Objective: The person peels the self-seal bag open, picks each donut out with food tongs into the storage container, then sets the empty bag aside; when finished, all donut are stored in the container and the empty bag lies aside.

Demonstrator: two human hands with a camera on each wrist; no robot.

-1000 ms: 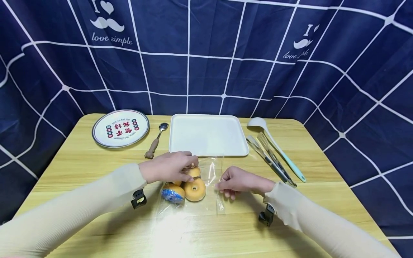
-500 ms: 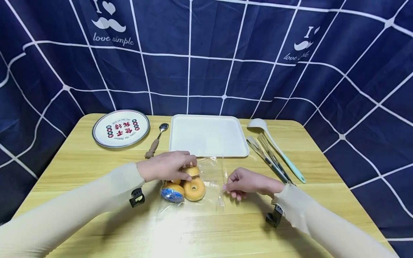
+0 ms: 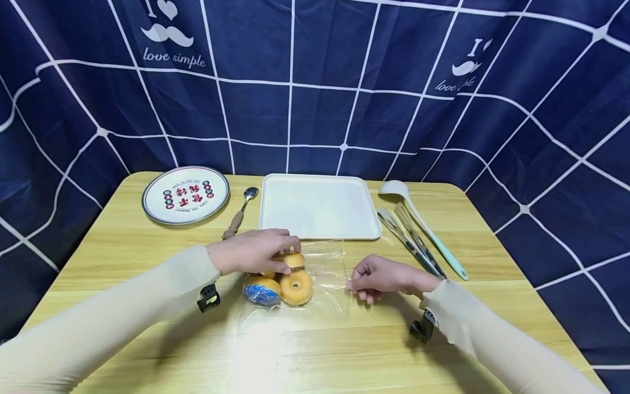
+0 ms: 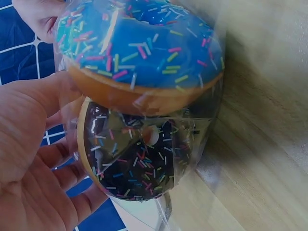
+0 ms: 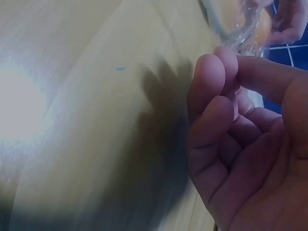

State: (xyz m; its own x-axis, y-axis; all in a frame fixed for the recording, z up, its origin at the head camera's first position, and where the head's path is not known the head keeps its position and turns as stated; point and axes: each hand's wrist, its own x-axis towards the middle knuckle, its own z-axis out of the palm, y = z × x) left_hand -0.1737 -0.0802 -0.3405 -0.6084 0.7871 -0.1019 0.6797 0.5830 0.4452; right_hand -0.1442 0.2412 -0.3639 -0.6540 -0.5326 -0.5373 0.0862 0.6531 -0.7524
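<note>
1. Upper left of frame: plate [image 3: 186, 195] lay on the table [image 3: 384, 355], spoon [image 3: 237, 219] just right of it.
2. Left of centre: left hand [image 3: 257, 251], grip mostly closed, thumb and fingers curled on the donuts [image 3: 287, 288]; sprinkled blue and dark icing showed in the left wrist view.
3. Centre: donuts lay in clear plastic [image 3: 327, 273], below the white tray [image 3: 320, 207].
4. Right of centre: right hand [image 3: 386, 276], grip closed, fingertips pinching the plastic's right edge.
5. Further right: tongs [image 3: 419, 255], then ladle [image 3: 433, 237], both slanted.

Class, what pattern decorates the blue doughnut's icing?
Scattered sprinkles, including pink, yellow-green and white ones, dot the blue doughnut; the left wrist view shows it best.
</note>
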